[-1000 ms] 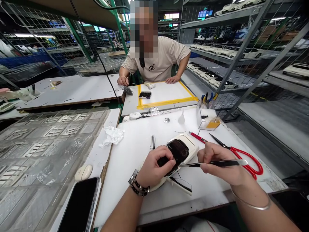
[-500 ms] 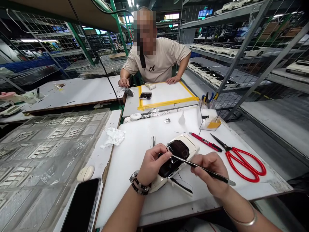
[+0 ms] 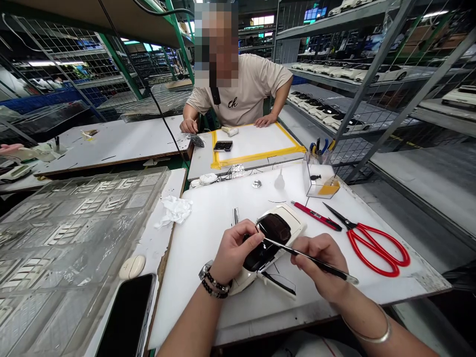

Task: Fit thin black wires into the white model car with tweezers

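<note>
A white model car (image 3: 290, 218) with a dark roof and interior lies on the white work surface, one door (image 3: 278, 285) swung outward on the near side. My left hand (image 3: 240, 245) is over the car, thumb and forefinger pinched together beside its cabin; what they hold is too small to make out. In my right hand (image 3: 322, 260) are slim black tweezers (image 3: 308, 259), slanting across the car. Their pointed tip meets the left fingertips. Part of the car's near end is hidden behind my left hand and wrist.
To the right lie red-handled scissors (image 3: 379, 250) and a red pen-like cutter (image 3: 316, 216); behind them stands a clear tool box (image 3: 323, 181). At left are a crumpled tissue (image 3: 174, 210), a phone (image 3: 126, 315) and a parts tray (image 3: 85, 233). A person (image 3: 241, 94) sits opposite.
The view has shifted slightly. Both hands keep nearly the same pose at the car, the tweezers' tip still at the left fingertips. The person opposite leans a little to the left.
</note>
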A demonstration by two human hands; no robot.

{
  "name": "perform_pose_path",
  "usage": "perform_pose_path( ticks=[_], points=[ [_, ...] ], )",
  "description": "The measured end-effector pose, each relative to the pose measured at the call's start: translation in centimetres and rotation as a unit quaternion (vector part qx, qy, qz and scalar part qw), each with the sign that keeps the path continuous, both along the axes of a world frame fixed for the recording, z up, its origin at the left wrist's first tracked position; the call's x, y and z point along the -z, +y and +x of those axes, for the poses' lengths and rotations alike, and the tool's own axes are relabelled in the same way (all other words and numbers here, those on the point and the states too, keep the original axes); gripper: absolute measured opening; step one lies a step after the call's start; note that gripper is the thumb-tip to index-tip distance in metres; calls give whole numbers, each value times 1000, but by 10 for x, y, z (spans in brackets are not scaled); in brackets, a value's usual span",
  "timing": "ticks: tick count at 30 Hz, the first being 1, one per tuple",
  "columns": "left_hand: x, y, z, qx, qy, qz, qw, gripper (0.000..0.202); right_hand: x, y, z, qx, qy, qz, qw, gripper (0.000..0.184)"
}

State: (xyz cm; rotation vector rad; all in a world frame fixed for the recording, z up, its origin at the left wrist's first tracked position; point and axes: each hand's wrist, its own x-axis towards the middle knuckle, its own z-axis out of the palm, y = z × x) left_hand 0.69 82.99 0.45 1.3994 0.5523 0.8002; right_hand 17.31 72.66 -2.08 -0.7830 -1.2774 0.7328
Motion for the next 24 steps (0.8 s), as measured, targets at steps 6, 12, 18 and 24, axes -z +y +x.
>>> perform_pose_path(
  ticks=[6,12,18,24],
  points=[
    [2,0,1,-14,-20,72,997,11,-8,3,7,-24,138,-50,989,17],
    [-4,-6,0,41,-46,146,987,4,-22,1,7,-88,192,-92,973,19],
    [-8,-8,0,38,-47,177,982,10,-24,-9,3,-90,188,-101,973,23],
    [-7,-8,1,33,-52,182,981,6,-20,-11,4,-83,175,-108,975,23]
  ],
)
